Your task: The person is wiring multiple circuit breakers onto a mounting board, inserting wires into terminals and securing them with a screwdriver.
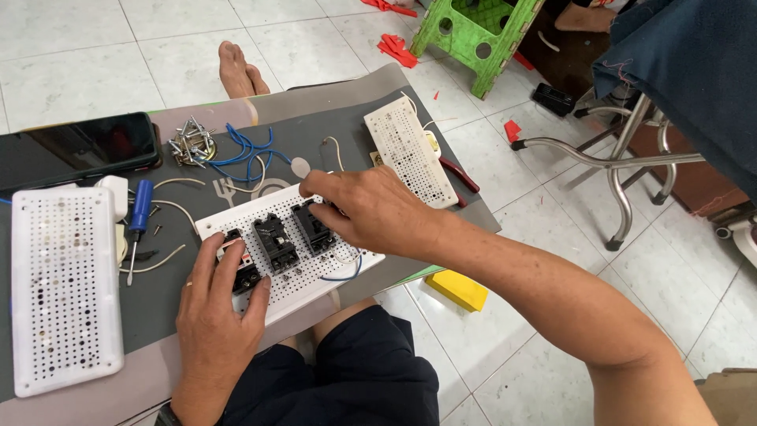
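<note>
My left hand (217, 312) lies flat on the near-left corner of the white perforated board (288, 252), fingers spread and pressing down over the leftmost black switch block (243, 272); nothing is pinched there, it only steadies. The board rests tilted across the grey surface (315, 134) over my lap, carrying three black blocks in a row. My right hand (367, 209) comes in from the right, its grip drawn together at the far edge of the rightmost block (313, 227); the fingertips are hidden under the knuckles, so I cannot tell whether they hold a screw, a wire end, or only the block itself. A blue wire (343, 276) loops out beneath that hand. Judgement: to do this well, keep the left palm's weight even so the board does not rock on my knees, and work the right fingertips squarely, not at a slant, since the holes are fine. The blue-handled screwdriver (139, 217) lies to the left beside a second perforated panel (63, 288), the pile of screws (191, 142) and loose blue wires (244, 150) farther back, a dark phone (75, 146) at far left.
</note>
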